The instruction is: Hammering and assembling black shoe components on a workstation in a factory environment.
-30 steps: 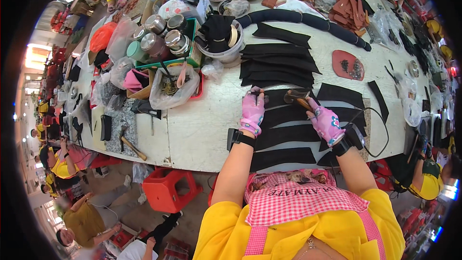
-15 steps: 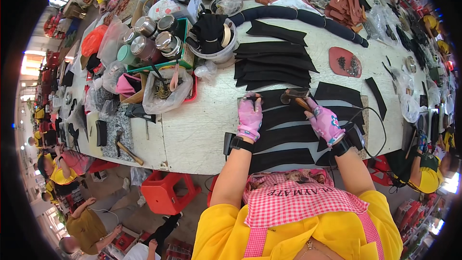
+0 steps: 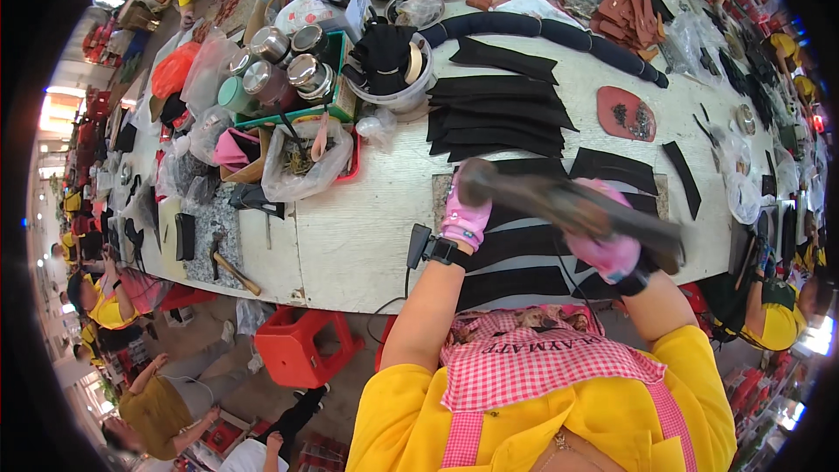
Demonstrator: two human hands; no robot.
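My right hand (image 3: 607, 249), in a pink patterned glove, is closed on a hammer (image 3: 533, 197). The hammer is raised toward the camera and smeared by motion, its head at the left end. Partly behind that head is my left hand (image 3: 465, 220), gloved in pink too, at the left edge of the black strips; its fingers are hidden. Several curved black strips (image 3: 511, 249) lie in rows on a pale grey sheet (image 3: 524, 264) before me. Farther back, more black strips (image 3: 494, 118) are piled in an overlapping stack.
A red pad (image 3: 616, 114) with small metal bits lies at the right. Metal-lidded flasks (image 3: 262, 79), a white bucket (image 3: 411, 103) and plastic bags stand at the left. Another hammer (image 3: 234, 273) rests near the front edge. A red stool (image 3: 301, 350) stands below. Other people work around.
My right hand has lifted the hammer up from near the left hand, and its head now covers the left fingers. The left hand has shifted slightly right.
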